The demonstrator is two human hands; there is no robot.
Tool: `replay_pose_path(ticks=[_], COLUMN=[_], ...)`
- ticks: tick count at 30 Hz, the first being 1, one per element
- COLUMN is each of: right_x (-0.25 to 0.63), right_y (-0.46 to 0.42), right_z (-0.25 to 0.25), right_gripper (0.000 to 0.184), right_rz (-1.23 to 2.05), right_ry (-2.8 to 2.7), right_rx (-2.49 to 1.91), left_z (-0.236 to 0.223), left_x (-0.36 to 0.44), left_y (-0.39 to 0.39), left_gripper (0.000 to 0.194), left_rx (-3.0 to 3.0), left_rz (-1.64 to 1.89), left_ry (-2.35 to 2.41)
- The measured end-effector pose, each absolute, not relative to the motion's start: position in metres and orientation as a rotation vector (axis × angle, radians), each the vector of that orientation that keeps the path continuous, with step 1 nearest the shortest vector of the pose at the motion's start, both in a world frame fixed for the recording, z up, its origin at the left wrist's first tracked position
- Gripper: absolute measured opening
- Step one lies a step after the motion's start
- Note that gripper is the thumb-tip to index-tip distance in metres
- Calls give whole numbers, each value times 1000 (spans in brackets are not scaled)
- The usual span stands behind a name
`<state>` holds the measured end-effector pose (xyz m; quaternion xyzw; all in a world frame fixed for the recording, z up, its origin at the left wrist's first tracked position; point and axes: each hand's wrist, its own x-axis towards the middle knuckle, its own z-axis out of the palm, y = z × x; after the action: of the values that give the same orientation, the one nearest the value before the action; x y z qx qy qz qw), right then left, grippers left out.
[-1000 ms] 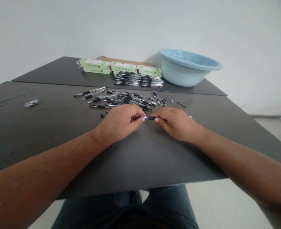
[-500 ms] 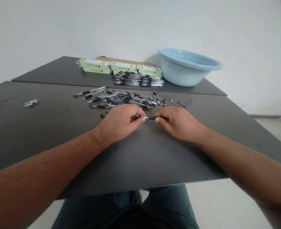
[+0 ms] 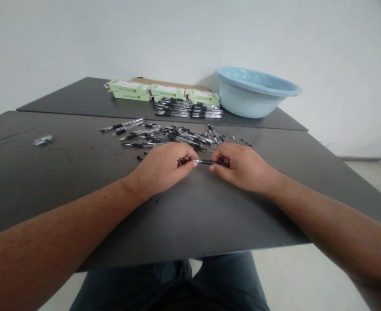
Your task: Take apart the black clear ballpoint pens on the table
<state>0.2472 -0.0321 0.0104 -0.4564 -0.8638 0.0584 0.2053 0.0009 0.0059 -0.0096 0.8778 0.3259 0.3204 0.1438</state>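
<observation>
A pen [image 3: 206, 162] with a black grip and a silvery tip section lies level between my two hands, just above the dark table. My left hand [image 3: 169, 166] pinches its tip end between thumb and index finger. Around the black part, my right hand [image 3: 239, 166] has its fingers curled, with the thumb below and a gap showing between thumb and index finger. The pen's far end is hidden inside the right hand. Behind my hands lies a loose heap of clear and black pens [image 3: 177, 134], partly covered by my left hand.
Light green boxes [image 3: 128, 87] stand stacked at the back, with neat stacks of pens [image 3: 190, 109] before them. A light blue basin [image 3: 252, 101] stands at the back right. On the left lies a small clear plastic piece [image 3: 42, 140]. A seam crosses the table [image 3: 184, 224].
The fingers of my right hand have loosened and parted around the pen, so more of its black part shows. My left hand keeps its pinch, nearly unmoved.
</observation>
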Motion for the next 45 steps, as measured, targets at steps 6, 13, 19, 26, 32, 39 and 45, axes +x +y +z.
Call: replay_pose_path(ticks=[6, 13, 19, 26, 32, 39, 45], right_x=[249, 248, 247, 248, 248, 247, 246], right_y=[-31, -30, -30, -30, -31, -30, -31], right_z=[10, 11, 11, 11, 10, 11, 13], right_gripper=[25, 19, 17, 31, 16, 23, 27], right_rz=[208, 212, 259, 314, 269, 297, 393], right_ry=[-2513, -2513, -2478, -2547, -2489, -2529, -2582], right_rx=[-1191, -1255, -1273, -1247, -1296, -1268, -1244], left_z=[-11, -10, -11, -11, -11, -10, -9], left_x=[1, 1, 0, 0, 0, 1, 1], left_y=[7, 7, 7, 7, 7, 7, 6], left_gripper=[11, 11, 12, 11, 11, 11, 10], left_rx=[2531, 2569, 2568, 2584, 2589, 2602, 2638], left_rz=[930, 911, 894, 904, 903, 883, 877], left_ry=[903, 897, 908, 884, 888, 890, 828])
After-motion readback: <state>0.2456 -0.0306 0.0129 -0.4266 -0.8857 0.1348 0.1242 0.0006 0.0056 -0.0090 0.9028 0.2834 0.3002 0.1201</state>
